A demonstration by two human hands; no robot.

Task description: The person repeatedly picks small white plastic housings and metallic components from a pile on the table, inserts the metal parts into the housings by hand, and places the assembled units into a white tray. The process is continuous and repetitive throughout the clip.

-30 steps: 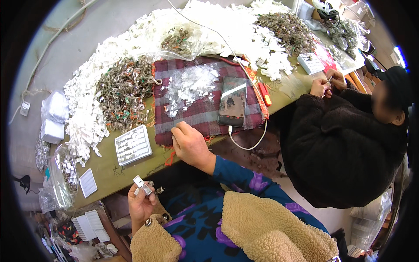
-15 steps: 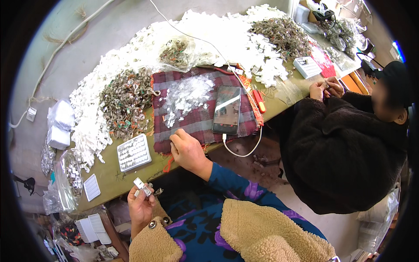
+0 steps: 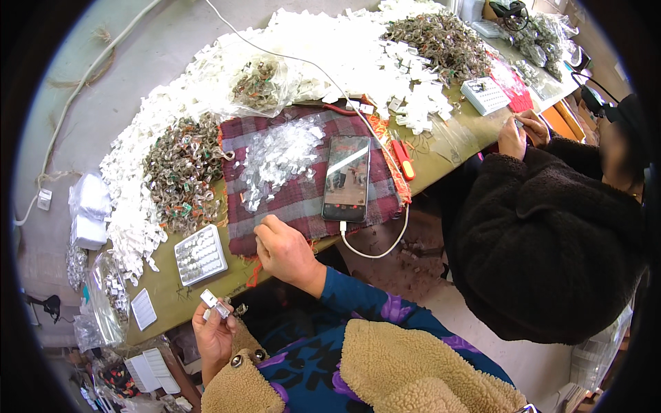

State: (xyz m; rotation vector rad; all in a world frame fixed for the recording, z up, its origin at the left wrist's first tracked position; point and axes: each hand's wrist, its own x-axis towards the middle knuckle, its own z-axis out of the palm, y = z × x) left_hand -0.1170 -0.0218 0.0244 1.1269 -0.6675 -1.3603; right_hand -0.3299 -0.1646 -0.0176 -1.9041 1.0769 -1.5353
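My left hand (image 3: 215, 337), low at the table's near edge, holds a small white plastic piece with a clear part (image 3: 214, 303) between thumb and fingers. My right hand (image 3: 292, 253) is over the near edge of a plaid cloth (image 3: 241, 227), its fingers drawn together; whatever they may pinch is hidden. On the cloth lie a pile of small clear flakes (image 3: 282, 155) and a black phone (image 3: 346, 180) plugged into a white cable. Between my hands and the heaps stands a white tray (image 3: 200, 255) with rows of small white pieces.
White plastic pieces (image 3: 186, 89) are heaped across the back, with brownish clear parts (image 3: 182, 172) piled at left. Red-handled cutters (image 3: 403, 160) lie right of the phone. A co-worker in dark fleece (image 3: 544, 241) sits at right. A smaller white tray (image 3: 143, 309) lies at left.
The whole view has shifted slightly, with the table moving left and down. Both my hands keep nearly the same places and grips. The phone's screen shows a brighter picture.
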